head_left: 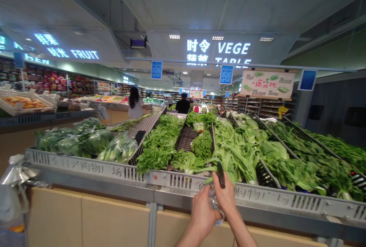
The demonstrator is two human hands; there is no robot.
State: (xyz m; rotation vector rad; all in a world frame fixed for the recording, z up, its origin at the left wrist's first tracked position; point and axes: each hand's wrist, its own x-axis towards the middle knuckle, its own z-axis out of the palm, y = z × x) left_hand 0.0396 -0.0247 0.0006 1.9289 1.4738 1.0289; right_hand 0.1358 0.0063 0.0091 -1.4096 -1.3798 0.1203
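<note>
Both my hands are raised close together in front of the metal rim (177, 180) of a vegetable display. My left hand (201, 212) is closed, its fingers pinching a crumpled clear plastic bag (215, 205) that hangs between the two hands. My right hand (226, 195) is closed too. It grips a slim dark object (221, 174) that sticks up above the fingers, and it also touches the bag. Just behind the hands lie leafy green vegetables (233, 155) in a sloping bin.
Sloping bins hold bagged greens (85, 140), leafy herbs (158, 146), curly lettuce (202, 144) and long-leaf greens (303, 163). A plastic bag roll (14, 178) hangs at the left. Two people (135, 104) (183, 105) stand far off. Fruit stands (25, 104) sit at the left.
</note>
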